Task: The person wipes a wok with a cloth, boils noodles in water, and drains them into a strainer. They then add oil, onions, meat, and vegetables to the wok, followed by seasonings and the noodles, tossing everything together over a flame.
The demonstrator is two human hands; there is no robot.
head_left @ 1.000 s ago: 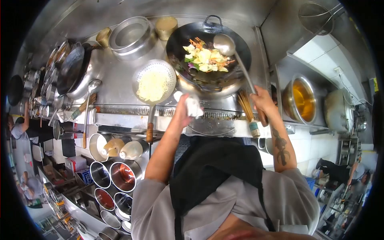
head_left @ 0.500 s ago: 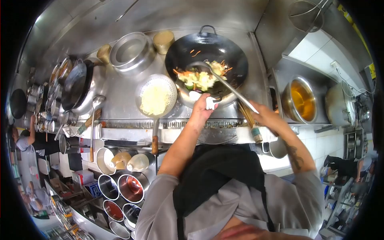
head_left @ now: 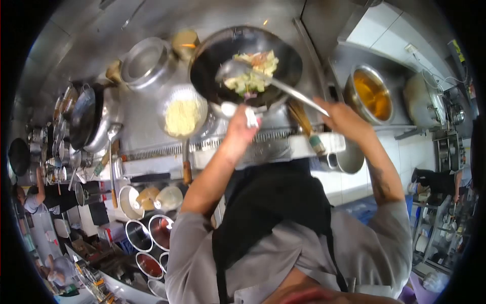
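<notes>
My left hand (head_left: 242, 126) is closed round a white cloth (head_left: 251, 117) at the near rim of a black wok (head_left: 207, 66). In my right hand (head_left: 340, 117) is the handle of a long metal ladle (head_left: 293, 91). The ladle's bowl is inside the wok, at the left side of a heap of chopped vegetables (head_left: 253, 78) in pale, green and orange pieces. Left of the wok, a perforated strainer with a wooden handle (head_left: 187, 173) holds pale noodles (head_left: 182, 116).
A metal pot of orange liquid (head_left: 372, 96) stands at the right. A bamboo brush (head_left: 304, 124) lies beside the wok. Stacked metal bowls (head_left: 144, 63) are at the back left, with sauce containers (head_left: 149, 265) at the lower left. Other people are at both far sides.
The wok appears further left and higher in view, as does the whole counter. The vegetables have bunched together near the wok's middle, and the ladle's bowl has shifted to their left side.
</notes>
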